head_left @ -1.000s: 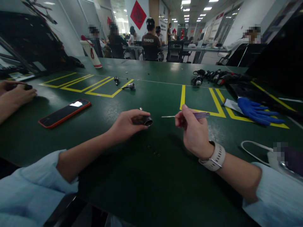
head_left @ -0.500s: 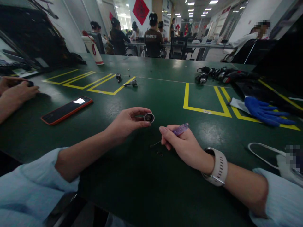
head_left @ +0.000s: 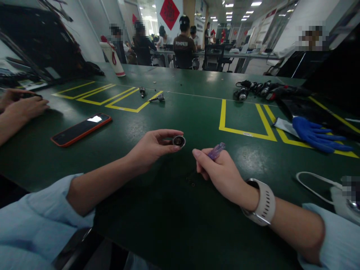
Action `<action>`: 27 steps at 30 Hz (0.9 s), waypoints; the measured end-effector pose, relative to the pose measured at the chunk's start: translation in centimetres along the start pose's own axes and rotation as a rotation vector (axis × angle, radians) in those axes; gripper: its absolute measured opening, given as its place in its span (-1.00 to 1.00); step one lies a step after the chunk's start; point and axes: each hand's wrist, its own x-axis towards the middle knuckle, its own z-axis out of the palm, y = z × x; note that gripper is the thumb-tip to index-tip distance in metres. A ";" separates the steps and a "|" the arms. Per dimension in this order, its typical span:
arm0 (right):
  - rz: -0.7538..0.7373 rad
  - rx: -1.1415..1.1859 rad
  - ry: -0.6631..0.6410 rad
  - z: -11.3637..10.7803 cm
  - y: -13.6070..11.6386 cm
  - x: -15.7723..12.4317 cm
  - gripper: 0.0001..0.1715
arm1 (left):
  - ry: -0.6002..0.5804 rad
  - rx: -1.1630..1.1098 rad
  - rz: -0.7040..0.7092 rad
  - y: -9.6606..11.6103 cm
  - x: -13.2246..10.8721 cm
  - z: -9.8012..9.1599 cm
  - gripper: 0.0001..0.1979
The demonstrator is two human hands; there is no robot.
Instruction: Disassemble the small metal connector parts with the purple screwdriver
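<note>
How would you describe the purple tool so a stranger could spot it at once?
At the green table, find the pale-strapped watch. Just beyond it, the right grip holds the purple tool, its colour unlike the dark, round-rimmed part in the left grip.

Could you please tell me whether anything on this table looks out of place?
Perhaps the blue glove: it sprawls across the yellow tape rather than inside a marked box. I see no spill.

A phone lay left of the gripping left hand. A glove lay right of the right hand.
</note>
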 end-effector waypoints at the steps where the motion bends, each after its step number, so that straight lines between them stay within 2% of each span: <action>1: -0.008 0.055 0.017 0.0 0.4 0.0 -0.54 | 0.004 -0.009 0.000 0.1 0.0 0.0 -0.64; 5: -0.178 0.222 0.132 -0.1 1.3 -0.1 -0.62 | 0.010 -0.028 -0.002 0.1 -0.1 0.1 -0.65; 7: -0.262 0.162 0.158 -0.2 1.2 -0.3 -0.68 | 0.009 -0.030 -0.001 0.1 -0.2 0.1 -0.66; 10: -0.308 0.037 0.127 -0.2 0.6 -0.6 -0.72 | 0.010 -0.034 0.007 0.0 -0.2 0.2 -0.65; 13: -0.281 0.043 0.037 0.1 0.3 -0.7 -0.73 | 0.051 -0.042 0.006 0.0 -0.3 0.4 -0.65; 17: -0.146 0.101 -0.086 0.4 0.4 -0.5 -0.89 | 0.118 -0.084 -0.035 0.2 -0.3 0.7 -0.64; 20: -0.075 0.105 -0.118 0.6 0.5 -0.3 -0.96 | 0.131 -0.100 -0.054 0.3 -0.3 0.9 -0.65; 27: -0.036 0.070 -0.124 0.9 0.7 0.1 -0.96 | 0.091 -0.089 -0.057 0.2 -0.3 0.8 -0.67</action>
